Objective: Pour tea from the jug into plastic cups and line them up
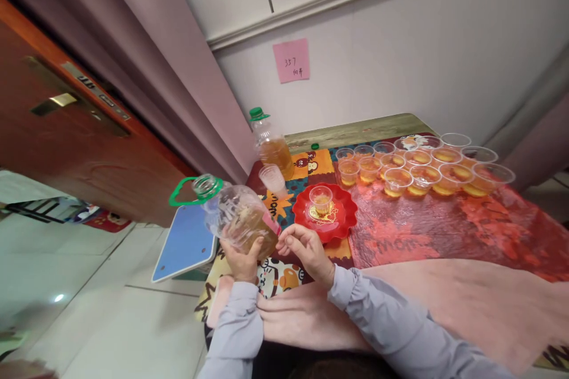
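Observation:
My left hand [242, 259] grips the lower body of a big clear plastic jug [235, 210], which is tilted, its uncapped mouth towards the upper left. The jug has a green carry handle [181, 192] and holds some amber liquid. At the jug's base, by a pink label [271, 219], my right hand [307, 250] has its fingers curled together; what they pinch, if anything, cannot be made out. Just beyond that hand, a small clear cup [320, 198] with a little liquid stands on a red scalloped plate [303, 230].
A capped bottle of amber liquid [275, 151] stands behind, near clear stacked cups [272, 179] and a loose green cap [315, 146]. Several filled cups [418, 177] cover the table's back right. Pink cloth [427, 290] lies along the front; a blue board [186, 243] is at left.

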A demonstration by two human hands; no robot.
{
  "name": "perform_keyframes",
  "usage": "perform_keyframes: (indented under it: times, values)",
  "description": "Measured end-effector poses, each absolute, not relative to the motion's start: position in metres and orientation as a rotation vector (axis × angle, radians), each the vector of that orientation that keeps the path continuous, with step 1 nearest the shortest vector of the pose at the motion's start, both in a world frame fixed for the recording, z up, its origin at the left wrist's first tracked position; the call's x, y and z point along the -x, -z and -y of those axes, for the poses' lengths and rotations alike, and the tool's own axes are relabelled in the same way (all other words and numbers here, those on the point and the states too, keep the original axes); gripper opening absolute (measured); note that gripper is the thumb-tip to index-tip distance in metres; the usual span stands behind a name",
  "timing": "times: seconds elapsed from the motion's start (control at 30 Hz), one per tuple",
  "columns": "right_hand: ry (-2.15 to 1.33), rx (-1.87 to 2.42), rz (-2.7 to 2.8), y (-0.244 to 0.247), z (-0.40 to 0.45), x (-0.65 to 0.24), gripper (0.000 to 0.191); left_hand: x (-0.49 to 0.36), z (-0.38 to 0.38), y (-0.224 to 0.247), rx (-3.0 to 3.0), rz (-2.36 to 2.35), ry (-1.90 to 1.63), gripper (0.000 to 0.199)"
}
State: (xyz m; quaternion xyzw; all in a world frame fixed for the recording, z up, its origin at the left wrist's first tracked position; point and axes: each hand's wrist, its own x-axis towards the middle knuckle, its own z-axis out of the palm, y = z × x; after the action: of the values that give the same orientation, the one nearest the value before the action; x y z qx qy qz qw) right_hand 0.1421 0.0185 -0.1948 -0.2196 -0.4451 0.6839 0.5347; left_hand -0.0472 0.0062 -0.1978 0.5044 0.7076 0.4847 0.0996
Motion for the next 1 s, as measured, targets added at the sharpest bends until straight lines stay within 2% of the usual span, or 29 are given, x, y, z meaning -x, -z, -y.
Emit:
perform_keyframes:
  times: [0.2,0.3,0.43,0.53,0.6,0.7,0.77,1.0]
  values:
    - [-1.6,0.555,1.105,0.192,-0.018,-0.14,0.039,0.049,-0.004,0.199,-1.495,-2.1,-1.342,0.088]
    - [-1.491,0.572,1.358,0.179,-0.029,-0.155,0.034,0.05,-0.003,0.198,-1.527,-2.092,-1.337,0.087]
    - [-0.954,0.832,1.825,0.153,-0.065,-0.204,0.019,0.054,-0.006,0.207,-1.53,-1.988,-1.453,0.09]
    - [-0.541,1.131,1.972,0.142,-0.097,-0.243,0.018,0.058,-0.012,0.218,-1.486,-1.897,-1.576,0.092]
    - [-0.34,1.265,2.09,0.144,-0.113,-0.26,0.033,0.059,-0.015,0.224,-1.442,-1.827,-1.709,0.095]
    - [-0.164,1.41,2.248,0.155,-0.127,-0.267,0.07,0.06,-0.018,0.23,-1.42,-1.755,-1.827,0.099]
    - [-0.125,1.494,2.303,0.163,-0.13,-0.262,0.082,0.06,-0.019,0.231,-1.423,-1.753,-1.837,0.101]
    - [-0.067,1.495,2.353,0.163,-0.123,-0.235,0.054,0.06,-0.02,0.23,-1.408,-1.72,-1.858,0.1]
